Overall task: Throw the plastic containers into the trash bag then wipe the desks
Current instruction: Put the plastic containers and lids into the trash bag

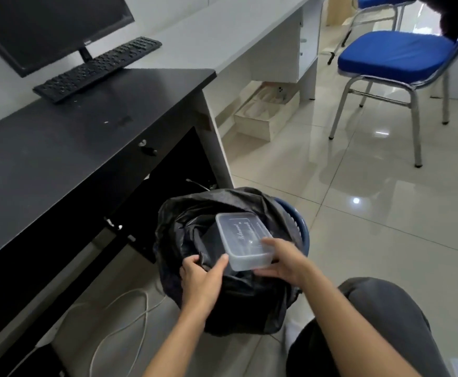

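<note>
A clear plastic container point(243, 239) with a lid and printed lettering hangs over the mouth of a black trash bag point(195, 229) that lines a blue bin point(301, 227). My right hand point(285, 261) grips the container's near end, thumb on the lid and fingers underneath. My left hand point(202, 277) holds the near rim of the bag, pulling it open, its thumb close to the container's corner. The black desk point(86, 137) stands to the left, and a long white desk point(222, 36) runs behind it.
A monitor point(45, 25) and black keyboard point(97, 68) sit on the desks at the upper left. Two blue chairs point(393, 55) stand at the right on the tiled floor. A white cable point(130, 314) loops on the floor by the bin. My knee point(372, 322) is at lower right.
</note>
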